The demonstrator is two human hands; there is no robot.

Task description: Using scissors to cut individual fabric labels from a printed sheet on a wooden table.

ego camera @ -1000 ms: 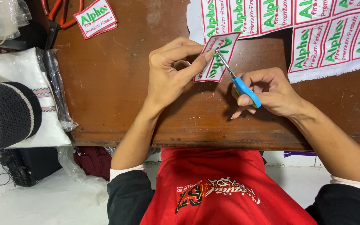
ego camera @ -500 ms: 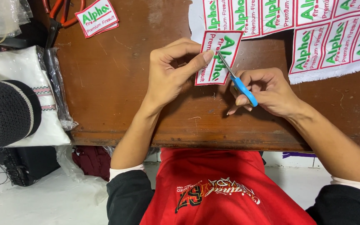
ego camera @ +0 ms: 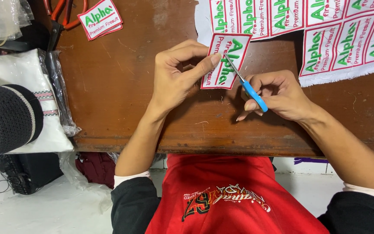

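Note:
My left hand pinches a white embroidered patch with a red border and green lettering, holding it upright just above the brown wooden table. My right hand grips small blue-handled snips, their metal tips touching the patch beside my left thumb. Both forearms reach over the table's near edge.
A white sheet of uncut patches lies at the back right. A small stack of cut patches and orange-handled scissors lie at the back left. A black knitted cap rests on bagged white cloth left of the table.
The patch has turned slightly and sits more upright between my fingers. The snips have shifted a little along its edge. Both hands stay in nearly the same place.

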